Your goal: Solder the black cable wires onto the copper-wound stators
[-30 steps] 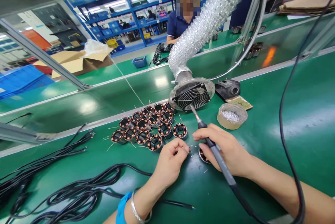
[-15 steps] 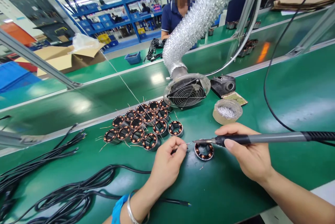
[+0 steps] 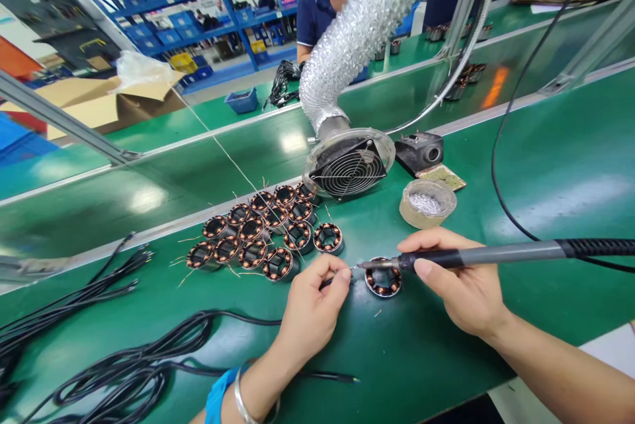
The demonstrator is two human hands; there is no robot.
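Note:
My right hand (image 3: 464, 285) is closed round a soldering iron (image 3: 506, 254), its tip pointing left. Pinched in my left hand (image 3: 317, 298) is the end of a black cable (image 3: 248, 317), with a thin wire end sticking out between thumb and forefinger. The iron's tip is at or very close to that wire end; I cannot tell if they touch. Under the iron's tip lies a single copper-wound motor stator (image 3: 383, 288) on the green bench, partly covered by the iron. A small scrap of wire (image 3: 378, 313) lies just in front of it.
Several more stators (image 3: 253, 229) stand grouped left of the fume extractor (image 3: 350, 169). A round tub (image 3: 427, 204) of silvery bits stands by the black iron holder (image 3: 421, 151). Coiled black cables (image 3: 143, 358) cover the front left. A person (image 3: 317, 20) sits opposite.
The iron's tip has come closer to the wire end in my left hand. The whole view has shifted slightly, so the scene sits a little further left and up.

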